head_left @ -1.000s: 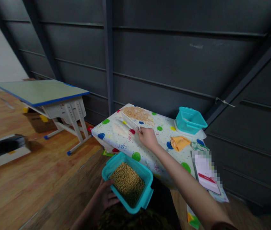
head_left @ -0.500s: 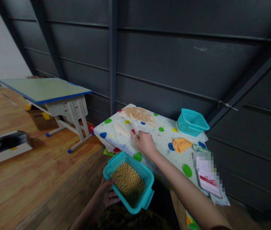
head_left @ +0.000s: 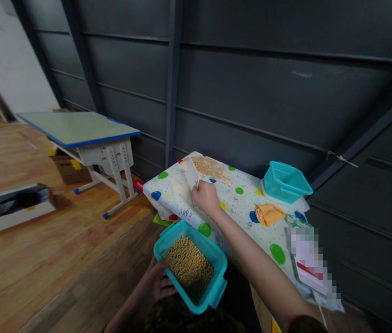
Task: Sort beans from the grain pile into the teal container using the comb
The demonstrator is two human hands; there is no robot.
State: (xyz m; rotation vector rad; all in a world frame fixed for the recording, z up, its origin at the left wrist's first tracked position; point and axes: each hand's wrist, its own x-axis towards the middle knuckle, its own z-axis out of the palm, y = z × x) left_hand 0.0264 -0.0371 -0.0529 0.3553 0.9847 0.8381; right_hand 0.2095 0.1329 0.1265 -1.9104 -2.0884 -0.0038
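Note:
My left hand [head_left: 160,280] grips the near left rim of a teal plastic bin [head_left: 218,252], thumb over the edge. The bin is held at the table's front edge and holds round yellowish beans [head_left: 189,260], likely soybeans. My right hand [head_left: 206,198] reaches over the table, closed on a flat white scraper-like piece [head_left: 192,175], its broad face showing. Just beyond that piece, tan beans or grains [head_left: 213,169] are spread on the tablecloth. To the left of my right hand lies a small pale heap [head_left: 181,188]; I cannot tell what it is.
The balloon-print tablecloth [head_left: 248,217] covers the table. On its right are a second teal bin [head_left: 282,189] on a white base, a folded orange cloth [head_left: 268,214] and a partly blurred device [head_left: 310,273]. A green-topped desk [head_left: 81,127] stands left; a dark panelled wall [head_left: 251,83] is behind.
The white piece has turned from nearly edge-on to broad face, and my right hand has shifted slightly left over the table. My view has swung a little left. My left hand still holds the bin.

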